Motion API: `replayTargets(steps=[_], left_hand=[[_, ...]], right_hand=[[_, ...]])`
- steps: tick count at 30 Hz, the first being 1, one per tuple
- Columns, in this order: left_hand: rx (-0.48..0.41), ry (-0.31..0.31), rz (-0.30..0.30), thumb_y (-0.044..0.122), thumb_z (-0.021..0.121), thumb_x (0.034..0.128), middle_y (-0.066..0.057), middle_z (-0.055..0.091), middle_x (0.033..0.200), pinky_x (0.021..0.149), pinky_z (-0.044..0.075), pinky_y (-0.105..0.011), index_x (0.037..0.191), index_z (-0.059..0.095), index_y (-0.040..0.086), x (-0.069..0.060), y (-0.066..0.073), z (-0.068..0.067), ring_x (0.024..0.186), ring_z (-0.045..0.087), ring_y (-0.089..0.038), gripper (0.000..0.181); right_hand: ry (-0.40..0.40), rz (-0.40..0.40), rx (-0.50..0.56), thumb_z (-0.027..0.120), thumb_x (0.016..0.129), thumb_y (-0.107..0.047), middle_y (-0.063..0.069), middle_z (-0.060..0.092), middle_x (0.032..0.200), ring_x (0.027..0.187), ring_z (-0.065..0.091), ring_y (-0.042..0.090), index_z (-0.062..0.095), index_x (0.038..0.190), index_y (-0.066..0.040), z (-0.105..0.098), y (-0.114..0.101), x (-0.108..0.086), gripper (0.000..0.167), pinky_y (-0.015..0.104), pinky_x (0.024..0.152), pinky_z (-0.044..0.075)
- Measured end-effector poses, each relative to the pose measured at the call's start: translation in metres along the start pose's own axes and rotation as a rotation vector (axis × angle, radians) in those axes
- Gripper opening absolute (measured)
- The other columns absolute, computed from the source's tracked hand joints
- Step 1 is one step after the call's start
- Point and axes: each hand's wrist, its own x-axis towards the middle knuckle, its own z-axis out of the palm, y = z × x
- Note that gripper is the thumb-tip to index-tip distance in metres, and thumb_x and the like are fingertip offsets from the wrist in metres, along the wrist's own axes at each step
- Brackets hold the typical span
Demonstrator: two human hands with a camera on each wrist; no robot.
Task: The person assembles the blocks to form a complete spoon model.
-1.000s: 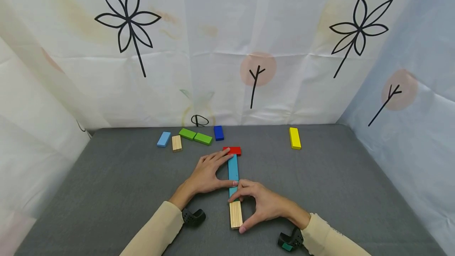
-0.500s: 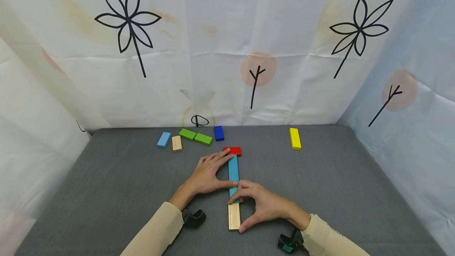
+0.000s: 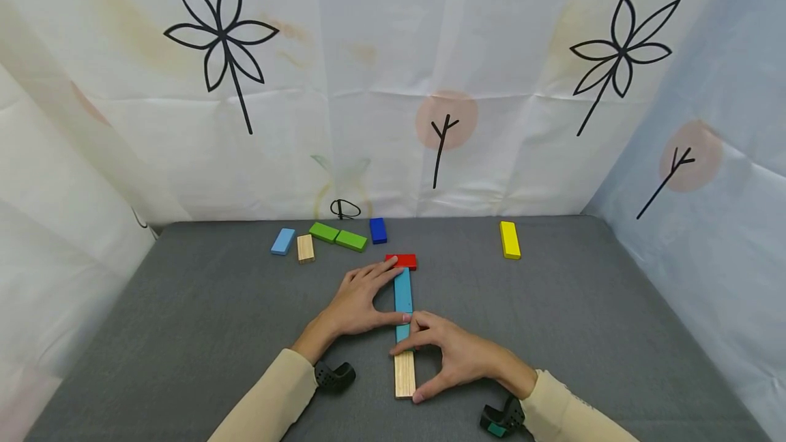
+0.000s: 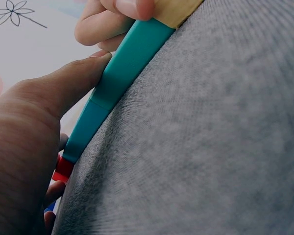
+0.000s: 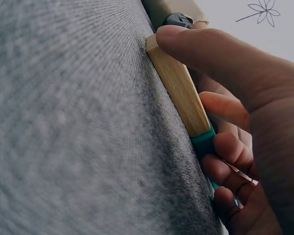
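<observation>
A red block (image 3: pixel 408 260) lies crosswise at the far end of a straight row. Two teal-blue blocks, the far one (image 3: pixel 402 292) and the nearer one (image 3: pixel 402 333), run from it towards me. A plain wooden block (image 3: pixel 404 377) ends the row, touching the nearer teal block (image 4: pixel 127 58). My left hand (image 3: pixel 358 302) spans the row, fingertips at the red block and thumb against the nearer teal block. With my right hand (image 3: pixel 460 352) I hold the wooden block (image 5: pixel 179 88) between thumb, at its near end, and index finger, across its far end; other fingertips curl beside the teal block.
Behind the row lie a light blue block (image 3: pixel 283 241), a small wooden block (image 3: pixel 306 248), two green blocks (image 3: pixel 323 231) and a dark blue block (image 3: pixel 378 230). A yellow block (image 3: pixel 510 239) lies at the back right. A patterned cloth (image 3: pixel 381 74) hangs behind the grey table (image 3: pixel 583 319).
The wooden block has shifted slightly left and turned into line with the teal blocks. My right index finger has straightened a little further across the joint. The left hand has not moved.
</observation>
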Motion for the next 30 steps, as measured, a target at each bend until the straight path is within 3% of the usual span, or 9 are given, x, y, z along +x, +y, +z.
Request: replayTargets(steps=[17,25,30], left_hand=[[0.013,0.005,0.005,0.065,0.070,0.0856,0.003,0.026,0.166,0.113,0.023,-0.060,0.158,0.040,0.022,0.0001,-0.0010,0.0012,0.149,0.030,-0.029,0.090],[0.013,0.001,0.003,0.066,0.069,0.0855,0.004,0.026,0.167,0.114,0.022,-0.060,0.158,0.039,0.022,-0.0002,-0.0002,0.0008,0.149,0.030,-0.029,0.090],[0.009,-0.003,-0.003,0.068,0.069,0.0849,0.004,0.026,0.167,0.114,0.022,-0.059,0.159,0.039,0.024,-0.0002,-0.0001,0.0004,0.149,0.030,-0.029,0.091]], right_hand=[[-0.054,0.103,0.036,0.085,0.082,-0.042,-0.005,0.047,0.110,0.107,0.043,0.012,0.068,0.131,-0.031,-0.0020,-0.0039,-0.0010,0.053,0.030,0.089,0.039],[-0.053,0.044,0.052,0.086,0.083,-0.038,-0.005,0.049,0.114,0.107,0.045,0.009,0.066,0.133,-0.026,-0.0035,-0.0025,-0.0013,0.055,0.030,0.090,0.043],[-0.037,0.053,0.161,0.088,0.081,-0.028,-0.002,0.056,0.118,0.101,0.054,0.012,0.066,0.135,-0.019,-0.0069,-0.0012,-0.0010,0.058,0.030,0.089,0.049]])
